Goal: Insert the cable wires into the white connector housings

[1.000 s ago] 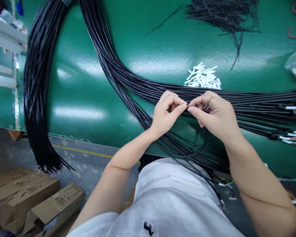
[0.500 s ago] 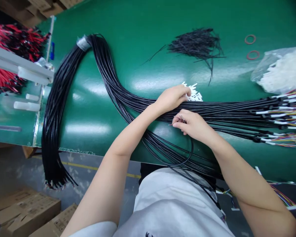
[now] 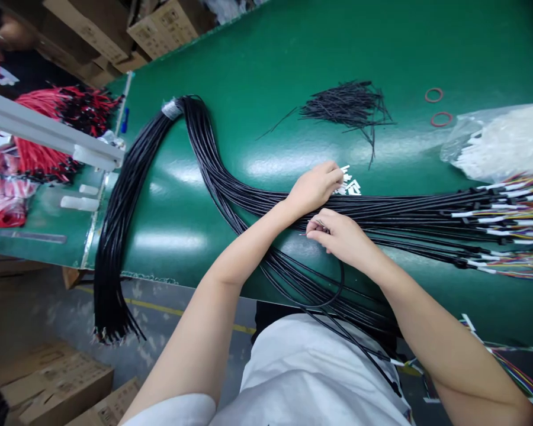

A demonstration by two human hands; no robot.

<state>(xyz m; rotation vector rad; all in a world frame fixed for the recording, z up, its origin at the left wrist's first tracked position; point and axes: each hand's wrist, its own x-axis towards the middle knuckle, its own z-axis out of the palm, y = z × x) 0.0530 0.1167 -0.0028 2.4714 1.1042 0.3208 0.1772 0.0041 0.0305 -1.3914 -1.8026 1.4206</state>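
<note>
My left hand point(image 3: 315, 186) reaches over the bundle of black cables point(image 3: 213, 171) to the small heap of white sleeves point(image 3: 350, 184), fingers curled onto it. My right hand point(image 3: 337, 235) rests on the cables, pinching the end of one black cable point(image 3: 333, 290) whose thin coloured wires stick out leftward. That cable loops down toward my body. The cable bundle runs across the green table point(image 3: 266, 71), its coloured wire ends point(image 3: 519, 225) fanned out at the right.
A pile of thin black tubes point(image 3: 346, 105) lies at the back, two red rings point(image 3: 437, 106) beside it. A clear bag of white parts point(image 3: 501, 142) sits at the right. Red wire bundles point(image 3: 44, 136) and a grey rail point(image 3: 48, 136) are left. Cardboard boxes point(image 3: 48, 378) stand on the floor.
My left hand left the cable end and reached forward to the white sleeves. My right hand keeps the cable end. The view tilted up, showing more of the table's far side.
</note>
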